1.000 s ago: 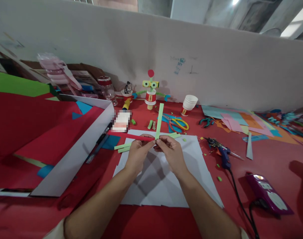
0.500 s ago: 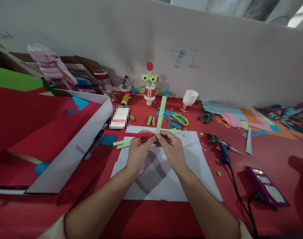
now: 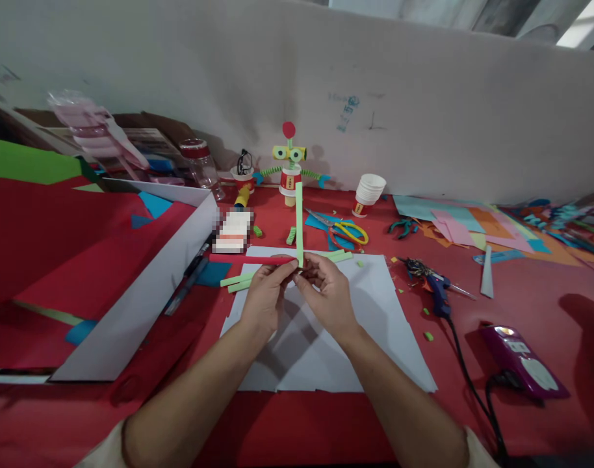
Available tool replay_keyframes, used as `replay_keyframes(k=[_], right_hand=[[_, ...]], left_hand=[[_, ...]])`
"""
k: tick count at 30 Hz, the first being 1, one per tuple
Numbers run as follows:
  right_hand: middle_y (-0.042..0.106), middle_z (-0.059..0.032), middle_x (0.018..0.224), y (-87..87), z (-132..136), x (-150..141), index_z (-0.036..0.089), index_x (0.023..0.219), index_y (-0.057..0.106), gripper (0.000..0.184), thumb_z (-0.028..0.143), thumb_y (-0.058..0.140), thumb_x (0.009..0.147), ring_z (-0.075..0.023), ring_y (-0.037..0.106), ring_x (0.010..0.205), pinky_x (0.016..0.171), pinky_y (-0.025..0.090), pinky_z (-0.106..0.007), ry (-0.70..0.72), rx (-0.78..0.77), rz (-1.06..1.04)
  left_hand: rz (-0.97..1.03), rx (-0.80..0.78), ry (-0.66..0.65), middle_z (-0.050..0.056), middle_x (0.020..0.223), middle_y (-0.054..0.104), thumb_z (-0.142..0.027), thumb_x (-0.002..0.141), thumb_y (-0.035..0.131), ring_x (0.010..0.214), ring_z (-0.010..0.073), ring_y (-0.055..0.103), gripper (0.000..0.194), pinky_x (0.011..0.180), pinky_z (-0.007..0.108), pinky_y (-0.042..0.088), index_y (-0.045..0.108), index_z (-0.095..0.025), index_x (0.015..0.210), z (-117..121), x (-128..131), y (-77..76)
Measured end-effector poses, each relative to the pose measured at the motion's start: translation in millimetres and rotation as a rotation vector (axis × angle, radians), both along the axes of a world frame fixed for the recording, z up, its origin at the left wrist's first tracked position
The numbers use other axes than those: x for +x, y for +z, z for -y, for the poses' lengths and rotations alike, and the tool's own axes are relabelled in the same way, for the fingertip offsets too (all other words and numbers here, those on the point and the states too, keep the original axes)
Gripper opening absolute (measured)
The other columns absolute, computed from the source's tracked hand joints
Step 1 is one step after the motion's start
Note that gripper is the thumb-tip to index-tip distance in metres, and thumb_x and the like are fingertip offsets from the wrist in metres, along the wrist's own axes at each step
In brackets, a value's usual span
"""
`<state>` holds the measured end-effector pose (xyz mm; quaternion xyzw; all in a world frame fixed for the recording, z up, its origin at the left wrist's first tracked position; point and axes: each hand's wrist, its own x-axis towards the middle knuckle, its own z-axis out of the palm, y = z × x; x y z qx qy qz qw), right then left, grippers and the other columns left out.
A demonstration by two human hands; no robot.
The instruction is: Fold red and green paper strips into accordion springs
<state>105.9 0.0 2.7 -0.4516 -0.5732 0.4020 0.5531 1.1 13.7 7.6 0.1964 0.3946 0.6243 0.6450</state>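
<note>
Above the white paper (image 3: 375, 351), my left hand (image 3: 262, 299) pinches a red paper strip (image 3: 238, 259) and a light green paper strip (image 3: 299, 221) where they meet at a right angle. The red one points left, and the green one stands up and away from me. My right hand (image 3: 329, 296) is closed at the same corner, thumb and fingertips on the strips; the exact fold between the fingers is hidden. More green strips (image 3: 238, 282) lie on the sheet behind my hands. Beyond them sits a small folded green paper spring (image 3: 291, 235).
A paper-cup figure (image 3: 290, 179) stands at the back, with stacked paper cups (image 3: 370, 190) to its right. Scissors (image 3: 346, 231) lie before them. A corded glue gun (image 3: 440, 296) and purple power strip (image 3: 524, 364) are on the right. A white box (image 3: 175, 260) holds coloured paper on the left.
Both hands have shifted slightly left with the strips. The green strip has turned from leaning right to nearly straight, and my right thumb has moved lower at the corner.
</note>
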Motion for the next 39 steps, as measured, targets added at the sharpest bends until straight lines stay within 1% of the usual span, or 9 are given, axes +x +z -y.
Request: replay_keyframes(k=[3,7,10,13,18,24,29,35,39], right_hand=[[0.065,-0.0043,0.093,3.2,2.6,-0.7,0.022,0.105,0.062,0.027,0.026,0.062,0.078,-0.0169,0.062,0.081,0.074,0.054,-0.031,-0.022,-0.015,0.000],[0.064,-0.0005,0.073,8.8,1.4,1.1,0.019,0.087,0.065,0.014,0.030,0.061,0.078,-0.0142,0.062,0.064,0.061,0.053,-0.027,-0.061,-0.136,-0.140],[0.062,0.0015,0.065,10.7,-2.3,2.8,0.018,0.078,0.064,0.010,0.028,0.063,0.076,-0.0123,0.060,0.057,0.056,0.051,-0.025,-0.065,-0.192,-0.225],[0.060,0.0028,0.060,10.5,-5.7,3.6,0.018,0.076,0.064,0.008,0.026,0.064,0.075,-0.0110,0.059,0.055,0.054,0.049,-0.023,-0.064,-0.200,-0.292],[0.059,0.0037,0.055,8.7,-7.8,5.0,0.018,0.075,0.065,0.008,0.025,0.066,0.073,-0.0096,0.056,0.052,0.051,0.045,-0.021,-0.063,-0.252,-0.363],[0.060,0.0029,0.058,6.6,-5.4,3.4,0.017,0.076,0.066,0.009,0.026,0.066,0.072,-0.0095,0.055,0.052,0.051,0.044,-0.021,-0.039,-0.263,-0.362],[0.062,0.0006,0.061,4.0,-2.8,-1.8,0.017,0.075,0.067,0.010,0.025,0.067,0.069,-0.0120,0.056,0.054,0.052,0.046,-0.024,-0.068,-0.237,-0.337],[0.063,0.0000,0.060,3.2,-4.1,-0.9,0.017,0.077,0.071,0.013,0.027,0.066,0.070,-0.0132,0.057,0.057,0.055,0.048,-0.026,-0.083,-0.257,-0.295],[0.065,0.0002,0.065,-1.1,-6.6,3.4,0.020,0.086,0.072,0.018,0.030,0.062,0.076,-0.0146,0.058,0.060,0.058,0.049,-0.027,-0.079,-0.200,-0.171]], left_hand=[[-0.020,0.035,-0.016,-0.001,0.062,0.065,-0.015,0.058,0.076,0.064,0.0107,0.058,0.011,0.068,0.023,0.044,0.067,-0.015,0.065,3.0,0.9,-0.1],[-0.096,0.139,-0.054,-0.001,0.063,0.064,-0.018,0.066,0.072,0.066,0.0112,0.057,0.007,0.067,0.024,0.043,0.067,-0.016,0.070,10.7,5.8,0.6],[-0.160,0.216,-0.073,-0.002,0.064,0.063,-0.021,0.069,0.070,0.064,0.0113,0.055,0.006,0.064,0.024,0.043,0.065,-0.017,0.071,14.0,8.2,2.6],[-0.202,0.251,-0.076,-0.001,0.065,0.064,-0.019,0.068,0.069,0.065,0.0134,0.057,0.005,0.066,0.027,0.045,0.066,-0.017,0.073,12.5,7.9,3.8],[-0.157,0.186,-0.052,0.000,0.063,0.065,-0.015,0.062,0.068,0.065,0.0144,0.058,0.005,0.070,0.028,0.046,0.068,-0.017,0.067,8.2,6.3,3.4],[-0.163,0.096,-0.034,-0.002,0.057,0.062,-0.018,0.058,0.073,0.056,0.0108,0.053,0.009,0.061,0.025,0.043,0.064,-0.016,0.060,9.6,5.5,2.9],[-0.151,0.078,-0.096,0.000,0.065,0.066,-0.022,0.059,0.077,0.060,0.0118,0.057,0.019,0.062,0.025,0.044,0.067,-0.016,0.074,7.8,0.3,-0.4],[-0.261,0.062,-0.141,-0.001,0.060,0.063,-0.023,0.055,0.081,0.053,0.0091,0.052,0.024,0.053,0.022,0.039,0.067,-0.016,0.074,-1.0,-9.3,1.9],[-0.223,0.091,-0.193,0.001,0.063,0.067,-0.025,0.054,0.082,0.057,0.0123,0.059,0.029,0.059,0.026,0.045,0.066,-0.015,0.077,-4.7,-11.3,0.8]])
